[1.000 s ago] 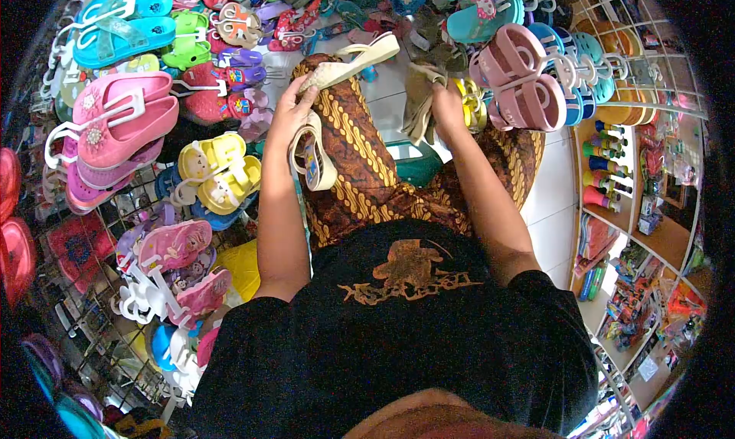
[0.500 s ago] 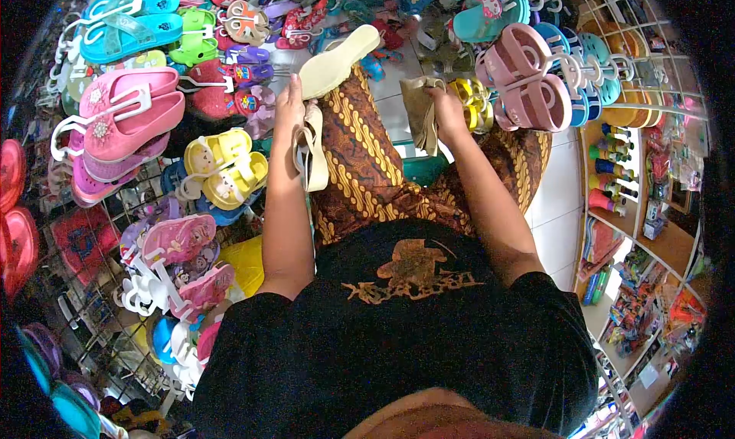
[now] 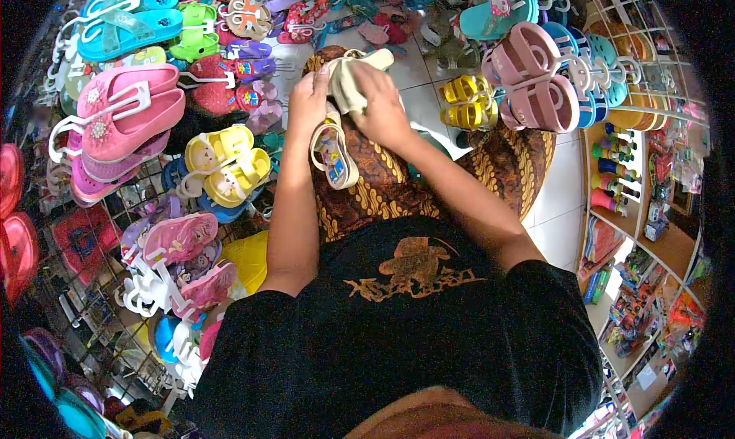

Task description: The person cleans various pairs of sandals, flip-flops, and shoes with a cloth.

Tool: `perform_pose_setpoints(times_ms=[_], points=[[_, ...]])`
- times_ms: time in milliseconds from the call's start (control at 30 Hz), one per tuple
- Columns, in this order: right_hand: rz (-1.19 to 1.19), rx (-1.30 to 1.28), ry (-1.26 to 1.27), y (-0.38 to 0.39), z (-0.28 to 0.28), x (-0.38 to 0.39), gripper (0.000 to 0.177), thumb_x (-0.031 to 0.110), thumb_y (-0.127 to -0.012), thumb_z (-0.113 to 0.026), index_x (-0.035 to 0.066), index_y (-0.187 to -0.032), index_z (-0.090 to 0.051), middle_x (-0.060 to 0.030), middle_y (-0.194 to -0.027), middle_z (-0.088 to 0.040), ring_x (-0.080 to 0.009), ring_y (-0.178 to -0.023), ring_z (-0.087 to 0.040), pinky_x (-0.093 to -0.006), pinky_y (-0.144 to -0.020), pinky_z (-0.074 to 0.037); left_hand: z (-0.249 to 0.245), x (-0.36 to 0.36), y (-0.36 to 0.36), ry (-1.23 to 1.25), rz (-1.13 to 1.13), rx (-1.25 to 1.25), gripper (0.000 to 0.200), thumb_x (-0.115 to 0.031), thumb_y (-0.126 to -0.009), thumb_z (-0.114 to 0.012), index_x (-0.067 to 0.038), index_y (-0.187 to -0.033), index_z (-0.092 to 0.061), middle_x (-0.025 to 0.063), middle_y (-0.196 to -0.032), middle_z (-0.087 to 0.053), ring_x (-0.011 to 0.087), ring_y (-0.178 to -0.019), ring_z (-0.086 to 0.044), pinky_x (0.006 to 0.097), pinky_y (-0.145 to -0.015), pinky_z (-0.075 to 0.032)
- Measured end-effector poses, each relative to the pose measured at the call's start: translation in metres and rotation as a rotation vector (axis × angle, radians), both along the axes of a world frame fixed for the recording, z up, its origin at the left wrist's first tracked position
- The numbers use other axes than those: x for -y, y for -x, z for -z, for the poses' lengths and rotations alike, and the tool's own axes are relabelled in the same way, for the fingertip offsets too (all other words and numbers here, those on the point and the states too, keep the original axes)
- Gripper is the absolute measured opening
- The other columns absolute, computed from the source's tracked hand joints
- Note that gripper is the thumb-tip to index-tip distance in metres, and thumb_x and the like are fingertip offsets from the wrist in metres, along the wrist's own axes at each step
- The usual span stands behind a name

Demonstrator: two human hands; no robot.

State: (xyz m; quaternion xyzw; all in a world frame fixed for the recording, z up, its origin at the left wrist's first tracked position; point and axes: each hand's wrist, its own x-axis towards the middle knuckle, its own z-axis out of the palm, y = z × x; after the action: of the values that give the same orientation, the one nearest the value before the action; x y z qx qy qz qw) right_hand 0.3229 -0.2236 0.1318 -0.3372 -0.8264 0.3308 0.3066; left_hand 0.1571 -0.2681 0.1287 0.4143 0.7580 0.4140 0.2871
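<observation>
My left hand (image 3: 308, 102) is closed on a pair of cream sandals above my lap. One sandal (image 3: 337, 157) hangs below that hand, turned so its colourful printed insole shows. The other sandal (image 3: 381, 58) points up and to the right, its middle covered. My right hand (image 3: 383, 108), slightly blurred, presses a beige cloth (image 3: 347, 85) onto this upper sandal, close beside my left hand. Its fingers are bent over the cloth. Brown patterned trousers (image 3: 375, 175) lie beneath both hands.
Children's shoes hang on a wire rack at the left, among them yellow sandals (image 3: 223, 163) and pink shoes (image 3: 138, 106). Right of my hands hang small yellow sandals (image 3: 467, 102) and mauve sandals (image 3: 540, 102). Shelves (image 3: 620, 186) stand at far right, beside white floor tiles (image 3: 553, 209).
My right hand has moved left with the cloth, from apart onto the upper sandal. The lower sandal has turned, now showing its printed insole. My left hand has shifted slightly right.
</observation>
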Motion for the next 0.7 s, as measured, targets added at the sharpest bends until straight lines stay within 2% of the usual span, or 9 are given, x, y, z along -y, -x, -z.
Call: perform_pose_setpoints(times_ms=[67,200,233,300,333,467,567,600,700], points=[[0.091,-0.023,0.073,0.002,0.005,-0.003,0.078,0.005,-0.063,-0.077,0.003,-0.136,-0.049,-0.017,-0.129,-0.052,-0.0393,-0.118,-0.047,-0.0461,-0.103,-0.041,0.005,0.0,0.0,-0.017,-0.021,-0.064,0.053,-0.045,-0.102,-0.045,0.003,-0.104,-0.066,0.0266,-0.092,-0.067,0.0403,-0.089,-0.067,0.0428,-0.081,-0.05],[-0.141,0.176,-0.091,-0.006,-0.011,0.006,0.073,0.004,-0.062,-0.076,0.005,-0.131,-0.056,-0.0202,-0.126,-0.053,-0.0395,-0.111,-0.052,-0.0478,-0.099,-0.044,0.002,-0.001,0.001,0.017,-0.023,-0.04,0.054,-0.047,-0.102,-0.045,0.003,-0.104,-0.066,0.0266,-0.091,-0.068,0.0413,-0.088,-0.067,0.0443,-0.08,-0.05],[-0.036,0.133,-0.124,-0.006,0.012,-0.005,0.066,0.0,-0.069,-0.071,0.009,-0.133,-0.056,-0.0199,-0.119,-0.055,-0.0389,-0.109,-0.054,-0.0432,-0.095,-0.047,0.001,0.001,0.0,0.02,-0.018,-0.035,0.054,-0.047,-0.102,-0.045,0.003,-0.103,-0.066,0.0267,-0.091,-0.068,0.0417,-0.088,-0.067,0.0446,-0.079,-0.05],[0.178,0.18,0.01,-0.007,0.012,-0.023,0.06,0.002,-0.072,-0.069,0.01,-0.131,-0.059,-0.0199,-0.116,-0.056,-0.0395,-0.107,-0.054,-0.0443,-0.092,-0.048,0.003,0.002,-0.001,0.017,-0.019,-0.059,0.054,-0.047,-0.102,-0.045,0.003,-0.102,-0.067,0.0266,-0.09,-0.068,0.0418,-0.088,-0.067,0.0446,-0.079,-0.05],[0.167,0.183,0.025,-0.006,0.015,-0.023,0.056,0.004,-0.073,-0.068,0.01,-0.128,-0.061,-0.0204,-0.113,-0.056,-0.0397,-0.104,-0.054,-0.045,-0.09,-0.048,0.008,0.002,-0.001,0.012,-0.022,-0.091,0.054,-0.047,-0.102,-0.045,0.003,-0.102,-0.067,0.0264,-0.09,-0.068,0.0416,-0.088,-0.067,0.0445,-0.079,-0.05],[-0.109,0.164,-0.173,-0.005,-0.013,0.006,0.069,0.002,-0.062,-0.07,0.015,-0.129,-0.064,-0.0185,-0.109,-0.056,-0.0366,-0.101,-0.056,-0.0458,-0.087,-0.048,0.008,-0.002,-0.001,0.023,-0.006,-0.07,0.053,-0.046,-0.103,-0.044,0.002,-0.106,-0.066,0.0249,-0.093,-0.068,0.0399,-0.092,-0.067,0.0436,-0.08,-0.05],[0.124,0.109,-0.054,-0.003,0.002,-0.016,0.052,0.007,-0.073,-0.071,0.014,-0.125,-0.066,-0.02,-0.107,-0.056,-0.0381,-0.097,-0.057,-0.0459,-0.088,-0.048,0.02,-0.004,0.0,-0.019,-0.003,-0.034,0.051,-0.045,-0.103,-0.045,0.001,-0.107,-0.066,0.0239,-0.094,-0.069,0.0393,-0.09,-0.068,0.0431,-0.08,-0.051],[0.141,0.163,-0.014,0.0,0.005,-0.016,0.054,0.013,-0.073,-0.072,0.016,-0.127,-0.064,-0.0201,-0.115,-0.057,-0.0386,-0.098,-0.056,-0.0472,-0.088,-0.049,0.022,-0.004,0.0,-0.028,-0.011,-0.028,0.051,-0.045,-0.103,-0.045,0.001,-0.107,-0.066,0.0238,-0.094,-0.069,0.0393,-0.09,-0.068,0.0431,-0.08,-0.051],[-0.098,0.173,-0.124,-0.001,-0.022,0.011,0.055,0.011,-0.071,-0.071,0.011,-0.125,-0.065,-0.0222,-0.112,-0.056,-0.0396,-0.099,-0.056,-0.0469,-0.089,-0.049,0.012,-0.003,0.003,0.055,-0.022,0.034,0.049,-0.043,-0.103,-0.045,0.001,-0.106,-0.066,0.0239,-0.093,-0.069,0.0397,-0.09,-0.067,0.0432,-0.079,-0.051]])
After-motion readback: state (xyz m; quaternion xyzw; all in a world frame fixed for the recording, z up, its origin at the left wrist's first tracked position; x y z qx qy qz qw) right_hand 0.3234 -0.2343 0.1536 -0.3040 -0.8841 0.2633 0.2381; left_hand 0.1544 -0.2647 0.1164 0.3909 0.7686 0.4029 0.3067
